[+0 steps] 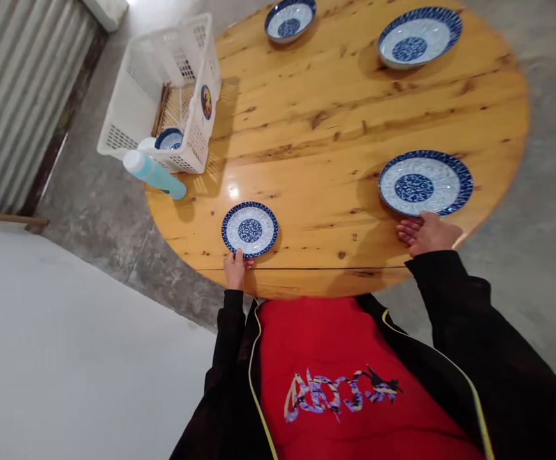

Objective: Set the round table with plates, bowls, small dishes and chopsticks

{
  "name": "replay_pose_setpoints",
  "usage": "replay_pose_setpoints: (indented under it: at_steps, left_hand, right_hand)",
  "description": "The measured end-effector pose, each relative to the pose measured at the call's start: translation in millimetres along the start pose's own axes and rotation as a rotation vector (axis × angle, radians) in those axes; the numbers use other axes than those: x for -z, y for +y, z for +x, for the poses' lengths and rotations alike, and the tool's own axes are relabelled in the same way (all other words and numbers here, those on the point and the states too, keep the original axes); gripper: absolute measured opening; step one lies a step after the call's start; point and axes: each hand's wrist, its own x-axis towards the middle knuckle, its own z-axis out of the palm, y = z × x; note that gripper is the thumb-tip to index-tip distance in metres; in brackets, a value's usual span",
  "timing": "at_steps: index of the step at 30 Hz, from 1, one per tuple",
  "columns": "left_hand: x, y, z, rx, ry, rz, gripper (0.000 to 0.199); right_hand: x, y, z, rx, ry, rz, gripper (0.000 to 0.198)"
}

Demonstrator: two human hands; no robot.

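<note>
Two hands at two plates
Left hand [234,268] fingers pinch the small plate's [249,229] near rim; right hand [426,234] fingers lie together, touching the large plate [425,183] beside the tabletop [325,128] edge.

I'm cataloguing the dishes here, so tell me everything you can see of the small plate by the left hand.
The small plate is round, glossy like glazed ceramic, white with a dark blue patterned rim and a blue medallion at its centre. It lies flat, face up and empty, on the wooden table near the edge closest to the person. The left hand touches its near rim with the fingertips. Nothing else touches it; it looks whole and clean.
</note>
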Motion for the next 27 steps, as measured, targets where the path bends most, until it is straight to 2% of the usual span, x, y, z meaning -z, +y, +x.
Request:
replay_pose_setpoints:
  at_steps: [5,8,12,16,18,22,27]
  left_hand:
    - [2.6,-5.3,-2.5,-0.012,-0.017,-0.052,0.032]
    - [3.9,-5.7,-2.8,-0.022,-0.015,-0.084,0.037]
    - [6.9,-3.5,0.5,-0.041,0.008,-0.1,0.036]
    - [9.8,-0.4,5.1,-0.063,0.016,-0.089,0.035]
    - [10.6,0.6,6.8,-0.069,0.016,-0.078,0.03]
    - [12.0,1.0,8.9,-0.093,0.002,-0.052,0.024]
    - [14.6,0.8,10.7,-0.129,-0.016,-0.025,0.02]
  right_hand:
    - [-5.8,4.8,-35.4,-0.054,-0.01,0.016,0.038]
    - [-21.4,16.0,-67.2,-0.013,-0.196,-0.061,0.032]
    - [-58.0,36.6,-102.8,0.012,-0.444,-0.152,0.021]
    - [-99.2,50.3,-128.8,0.159,-0.736,-0.289,0.018]
    - [-116.6,55.2,-138.6,0.214,-0.828,-0.357,0.019]
    - [-140.4,66.0,-150.7,0.271,-0.867,-0.471,0.025]
    - [-151.4,76.6,-157.4,0.307,-0.856,-0.474,0.024]
